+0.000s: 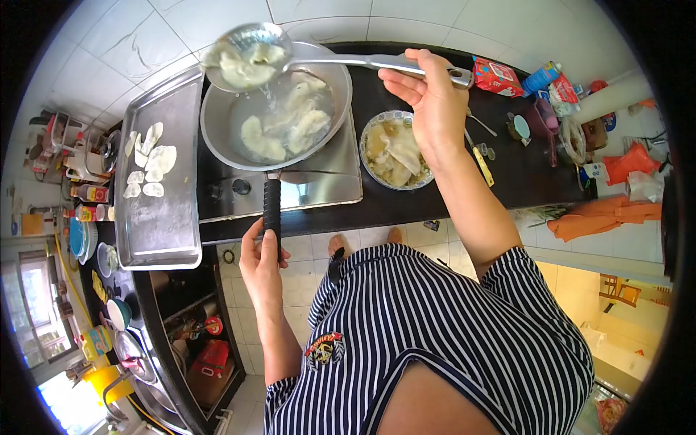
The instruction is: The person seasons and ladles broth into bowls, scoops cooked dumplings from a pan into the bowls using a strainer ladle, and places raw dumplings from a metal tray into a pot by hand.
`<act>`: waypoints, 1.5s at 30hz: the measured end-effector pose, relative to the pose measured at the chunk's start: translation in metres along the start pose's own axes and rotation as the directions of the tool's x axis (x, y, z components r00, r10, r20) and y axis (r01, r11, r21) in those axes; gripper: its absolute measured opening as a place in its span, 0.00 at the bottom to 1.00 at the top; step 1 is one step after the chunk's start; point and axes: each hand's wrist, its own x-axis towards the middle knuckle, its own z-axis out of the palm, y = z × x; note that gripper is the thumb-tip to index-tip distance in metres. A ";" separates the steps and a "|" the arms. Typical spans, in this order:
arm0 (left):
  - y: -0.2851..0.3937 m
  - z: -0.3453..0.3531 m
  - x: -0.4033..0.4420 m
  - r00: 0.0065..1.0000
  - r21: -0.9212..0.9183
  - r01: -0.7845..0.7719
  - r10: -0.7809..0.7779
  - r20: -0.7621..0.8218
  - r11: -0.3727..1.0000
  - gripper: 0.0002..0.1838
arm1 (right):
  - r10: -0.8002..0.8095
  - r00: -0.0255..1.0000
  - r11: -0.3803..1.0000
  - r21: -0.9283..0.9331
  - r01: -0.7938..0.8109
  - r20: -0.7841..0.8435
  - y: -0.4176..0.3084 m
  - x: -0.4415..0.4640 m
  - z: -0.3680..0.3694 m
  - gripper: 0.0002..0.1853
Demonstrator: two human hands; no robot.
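Observation:
My right hand (435,94) is closed round the handle of a metal skimmer ladle (362,61). The ladle's bowl holds several dumplings (250,67) above the left rim of a pan, and drops fall from it. In the pan (212,119), more dumplings (262,139) lie in cloudy water. My left hand (262,254) is closed on the pan's black handle (272,203). A patterned bowl (368,156) with dumplings in broth stands right of the stove, below my right forearm's wrist side.
A metal tray (159,225) with several flat dough pieces (161,161) lies left of the stove (319,190). Spoons (482,123), a yellow-handled tool (483,167), a red package (497,77) and a blue bottle (540,78) are on the right counter. Bottles and racks stand far left.

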 end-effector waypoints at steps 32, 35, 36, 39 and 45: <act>-0.002 0.010 -0.004 0.995 0.009 -0.026 0.027 -0.094 1.000 0.21 | 0.081 0.992 0.996 -0.039 -0.085 -0.096 -0.021 -0.017 -0.120 0.13; 0.000 0.012 -0.005 0.995 0.020 -0.027 0.028 -0.092 0.999 0.20 | 0.055 0.985 0.988 -0.131 -0.077 -0.164 -0.055 -0.031 -0.150 0.15; 0.001 0.012 -0.006 0.995 0.035 -0.027 0.031 -0.099 0.999 0.20 | 0.032 0.985 0.987 -0.151 -0.059 -0.172 -0.063 -0.036 -0.162 0.15; 0.001 0.011 -0.006 0.995 0.067 -0.010 0.016 -0.096 0.998 0.19 | -0.032 0.978 0.968 -0.250 -0.022 -0.206 -0.082 -0.055 -0.188 0.15; 0.000 0.014 -0.005 0.995 0.103 -0.022 0.032 -0.097 0.994 0.19 | -0.070 0.958 0.874 -0.480 -0.075 -0.277 -0.085 -0.085 -0.212 0.15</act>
